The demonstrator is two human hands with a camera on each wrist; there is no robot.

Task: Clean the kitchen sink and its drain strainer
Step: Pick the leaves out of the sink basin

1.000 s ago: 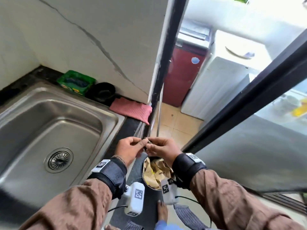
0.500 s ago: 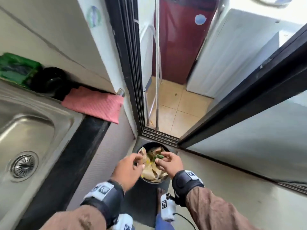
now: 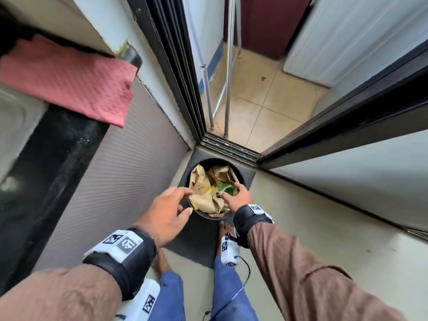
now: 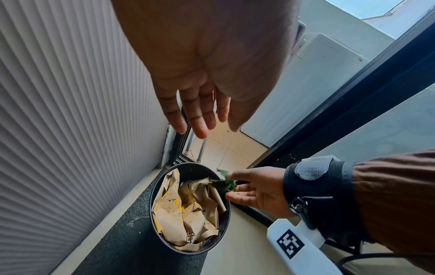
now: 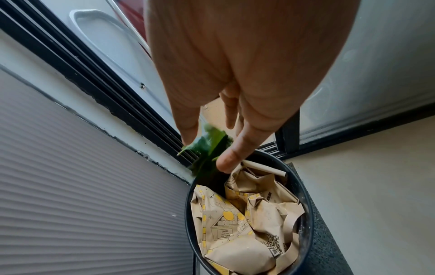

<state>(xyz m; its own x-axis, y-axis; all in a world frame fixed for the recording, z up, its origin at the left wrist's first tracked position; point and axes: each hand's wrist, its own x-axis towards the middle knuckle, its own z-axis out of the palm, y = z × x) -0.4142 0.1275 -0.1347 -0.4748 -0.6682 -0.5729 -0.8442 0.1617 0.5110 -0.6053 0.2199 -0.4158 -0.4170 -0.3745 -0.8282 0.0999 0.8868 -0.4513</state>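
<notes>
A black bin (image 3: 215, 159) (image 4: 150, 204) (image 5: 306, 204) stuffed with crumpled brown paper (image 3: 203, 195) stands on the floor by the sliding door track. My right hand (image 3: 231, 190) (image 4: 231, 186) (image 5: 204, 152) hovers over its far rim with the fingers extended. A green leaf scrap (image 3: 225, 188) (image 4: 223, 184) (image 5: 209, 147), blurred, sits loosely between thumb and forefinger. Empty, with straight fingers, my left hand (image 3: 188, 201) (image 4: 202, 128) hangs above the bin's near rim. Only a corner of the steel sink (image 3: 14, 112) shows at the left edge. The strainer is out of view.
A pink cloth (image 3: 69, 82) lies on the black counter edge (image 3: 58, 158) at the left. Under the bin is a black mat (image 3: 196, 242), and my bare feet stand beside it. The door track (image 3: 229, 147) and a glass door (image 3: 347, 163) hem the bin in.
My view has dropped from the sink to the floor bin. Both hands went down from chest height to the bin, the left hand came away empty, and the right hand's fingers spread around the leaf.
</notes>
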